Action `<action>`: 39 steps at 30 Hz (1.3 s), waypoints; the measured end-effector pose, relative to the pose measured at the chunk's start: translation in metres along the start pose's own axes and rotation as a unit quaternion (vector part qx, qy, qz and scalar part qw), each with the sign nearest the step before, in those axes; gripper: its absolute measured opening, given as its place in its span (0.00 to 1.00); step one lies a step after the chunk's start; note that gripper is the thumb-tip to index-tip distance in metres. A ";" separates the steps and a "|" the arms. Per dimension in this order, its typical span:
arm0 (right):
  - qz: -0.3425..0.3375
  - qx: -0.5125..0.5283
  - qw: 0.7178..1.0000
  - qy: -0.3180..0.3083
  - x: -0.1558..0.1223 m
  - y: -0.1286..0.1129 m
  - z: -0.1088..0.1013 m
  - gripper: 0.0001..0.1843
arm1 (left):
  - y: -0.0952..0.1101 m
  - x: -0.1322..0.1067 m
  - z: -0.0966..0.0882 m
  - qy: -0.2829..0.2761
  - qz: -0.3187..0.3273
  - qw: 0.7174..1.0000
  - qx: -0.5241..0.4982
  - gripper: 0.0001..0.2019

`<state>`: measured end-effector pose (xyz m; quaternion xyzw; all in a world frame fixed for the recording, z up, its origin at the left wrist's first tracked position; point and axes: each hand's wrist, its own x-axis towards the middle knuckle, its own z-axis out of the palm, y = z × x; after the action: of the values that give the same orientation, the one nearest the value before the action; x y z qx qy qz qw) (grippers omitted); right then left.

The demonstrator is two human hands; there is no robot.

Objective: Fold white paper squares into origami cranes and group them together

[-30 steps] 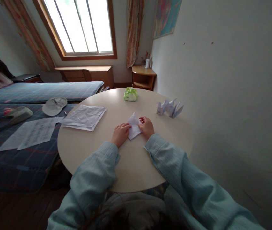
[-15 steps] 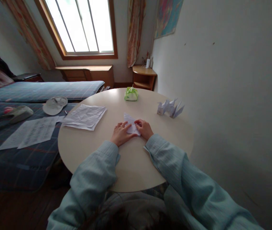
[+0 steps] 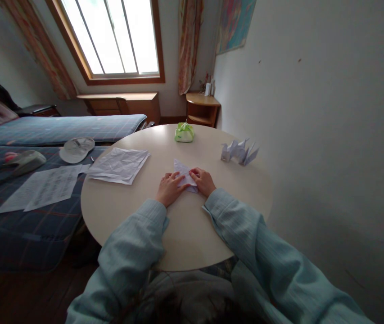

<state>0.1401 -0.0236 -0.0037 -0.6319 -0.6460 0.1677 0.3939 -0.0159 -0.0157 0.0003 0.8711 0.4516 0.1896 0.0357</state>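
Note:
A small folded sheet of white paper [image 3: 182, 168] lies on the round cream table [image 3: 192, 243], between my hands. My left hand [image 3: 171, 188] rests on its left side, fingers spread and pressing it down, the thumb reaching toward its lower edge. At the paper's right edge, my right hand [image 3: 203, 181] is curled, with thumb and fingertips pinching the edge. My fingers cover part of the paper, so not all of its folds show.
Several folded paper figures [image 3: 239, 151] stand at the table's right. A green tissue pack [image 3: 184, 132] sits at the far side. Creased white sheets [image 3: 119, 165] are stacked on the left. Beside the table is a bed with printed sheets [image 3: 51, 189] and a cap [image 3: 77, 149].
My left thumb has moved up slightly from the paper's lower corner. The right hand has barely shifted at the right edge. The whole view has drifted a little.

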 end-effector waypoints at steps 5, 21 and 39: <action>0.001 -0.005 1.000 0.001 -0.001 -0.001 -0.002 0.14 | 0.003 -0.001 0.000 0.014 0.018 1.000 -0.006 0.19; -0.038 0.071 0.995 0.063 -0.003 -0.002 -0.002 0.32 | 0.002 0.000 -0.005 0.021 -0.077 0.996 -0.052 0.15; -0.063 -0.017 0.997 0.044 -0.001 0.004 0.000 0.05 | -0.004 0.005 0.003 0.119 -0.006 0.977 -0.175 0.13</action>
<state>0.1429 -0.0243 -0.0064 -0.6034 -0.6690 0.1036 0.4213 -0.0153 -0.0096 -0.0019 0.8198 0.4173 0.3682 0.1346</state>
